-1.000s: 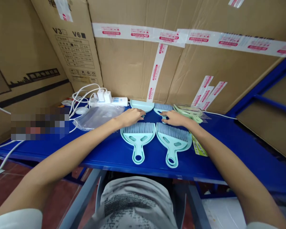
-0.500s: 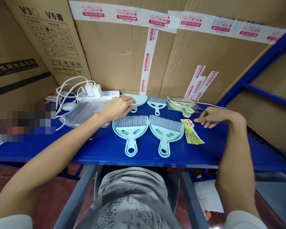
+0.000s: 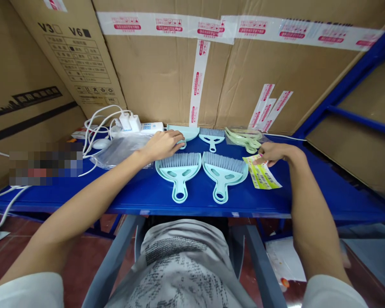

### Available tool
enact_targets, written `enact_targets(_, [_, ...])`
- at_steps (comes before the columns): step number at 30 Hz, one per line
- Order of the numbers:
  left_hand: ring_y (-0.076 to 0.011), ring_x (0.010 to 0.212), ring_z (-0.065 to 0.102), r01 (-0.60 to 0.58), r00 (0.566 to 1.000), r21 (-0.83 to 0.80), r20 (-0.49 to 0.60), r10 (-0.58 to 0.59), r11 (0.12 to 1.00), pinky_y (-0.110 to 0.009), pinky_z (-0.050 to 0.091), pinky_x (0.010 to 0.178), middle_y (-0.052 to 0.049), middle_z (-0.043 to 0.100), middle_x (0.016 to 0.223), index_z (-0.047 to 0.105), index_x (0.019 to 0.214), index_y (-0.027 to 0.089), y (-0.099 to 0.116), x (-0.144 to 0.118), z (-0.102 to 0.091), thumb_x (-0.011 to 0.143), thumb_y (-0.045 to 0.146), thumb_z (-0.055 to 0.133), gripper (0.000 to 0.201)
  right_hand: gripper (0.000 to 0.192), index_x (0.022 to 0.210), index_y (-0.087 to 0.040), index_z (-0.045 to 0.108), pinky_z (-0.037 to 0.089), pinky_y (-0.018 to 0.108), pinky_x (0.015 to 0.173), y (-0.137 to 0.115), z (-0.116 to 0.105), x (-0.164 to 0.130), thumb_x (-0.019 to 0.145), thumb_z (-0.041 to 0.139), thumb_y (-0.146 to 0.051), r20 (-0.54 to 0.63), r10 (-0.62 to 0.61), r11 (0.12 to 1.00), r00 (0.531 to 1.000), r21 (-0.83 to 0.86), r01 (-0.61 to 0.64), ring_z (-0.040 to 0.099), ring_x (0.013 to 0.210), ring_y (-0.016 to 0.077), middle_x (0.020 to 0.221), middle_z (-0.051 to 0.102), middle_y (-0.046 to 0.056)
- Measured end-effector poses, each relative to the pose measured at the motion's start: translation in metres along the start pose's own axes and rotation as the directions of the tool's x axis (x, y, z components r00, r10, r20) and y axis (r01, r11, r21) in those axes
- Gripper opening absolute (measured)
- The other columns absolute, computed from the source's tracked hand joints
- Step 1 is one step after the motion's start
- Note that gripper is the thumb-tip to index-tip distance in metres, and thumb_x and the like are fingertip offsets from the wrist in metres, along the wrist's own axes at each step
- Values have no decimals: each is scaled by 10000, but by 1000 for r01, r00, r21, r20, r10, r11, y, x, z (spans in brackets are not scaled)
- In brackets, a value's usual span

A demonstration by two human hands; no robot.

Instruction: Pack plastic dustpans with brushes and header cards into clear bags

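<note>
My left hand [image 3: 164,144] is curled over the handle end of a mint-green dustpan [image 3: 191,132] at the back; its fingers partly hide the handle. My right hand [image 3: 274,152] pinches the upper edge of a yellow-green printed card [image 3: 263,174], which lies slightly tilted. A mint hand brush [image 3: 212,137] with grey bristles rests beside the back dustpan. In front are two nested brush-and-dustpan sets, the left set [image 3: 179,173] and the right set [image 3: 224,174], handles toward me. Pale green pieces [image 3: 245,139] in clear plastic lie behind my right hand.
A clear plastic bag [image 3: 122,149] lies left of my left hand. Behind it stands a white power strip [image 3: 152,127] with plugs and tangled cables. Cardboard [image 3: 160,77] walls the back of the blue table [image 3: 141,201]. A blue metal frame [image 3: 343,81] rises at right.
My right hand has moved left onto the card and now grips it. The left hand stays at the back dustpan. The view has shifted slightly.
</note>
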State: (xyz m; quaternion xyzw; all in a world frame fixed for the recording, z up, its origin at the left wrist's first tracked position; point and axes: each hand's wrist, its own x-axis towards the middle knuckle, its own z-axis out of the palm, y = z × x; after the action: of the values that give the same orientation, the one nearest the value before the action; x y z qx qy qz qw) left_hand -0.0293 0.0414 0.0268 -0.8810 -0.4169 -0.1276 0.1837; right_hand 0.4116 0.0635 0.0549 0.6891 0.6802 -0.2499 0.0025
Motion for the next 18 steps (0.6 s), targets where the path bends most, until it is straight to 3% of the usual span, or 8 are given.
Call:
enact_targets(3, [-309,1098,726,3,1000,6,-1,-3,1000,-391,540,849,-134,742,1256,702,1235,142,-1,0,0,1111,348,447,350,296,695,-205,716,629,327,641,9,-8,4,577,939,-359,91,-17,1000,996,25,15,734,799,266,790,746,89])
enact_targets(5, [-315,1102,723,3,1000,11,3,-3,1000,-402,542,849,-137,742,1257,703,1231,144,-1,0,0,1106,335,450,340,265,746,-219,753,596,324,646,16,-13,6,583,897,-372,93,-44,999,995,33,41,729,817,272,819,759,80])
enact_targets(10, [-323,1121,717,4,1000,13,0,-4,1000,-420,546,862,-143,740,1266,701,1236,146,-2,-1,-1,1101,315,437,341,335,787,-223,772,492,316,638,38,-29,1,591,836,-487,57,-165,986,985,27,163,663,741,234,751,718,40])
enact_targets(15, [-331,1110,717,4,1000,25,-4,-4,1000,-422,549,832,-149,739,1262,701,1243,136,-1,-1,-2,1095,303,440,343,380,863,-205,808,485,347,743,49,-40,-9,670,803,-532,-10,-191,981,982,29,191,667,849,250,887,770,105])
enact_targets(18, [-330,1094,719,5,1000,25,-8,-5,1000,-427,551,826,-150,743,1237,703,1243,132,0,-1,-3,1092,296,440,345,441,749,-217,785,445,334,645,44,-33,-3,620,843,-634,-76,-168,984,983,-74,163,600,709,217,757,712,70])
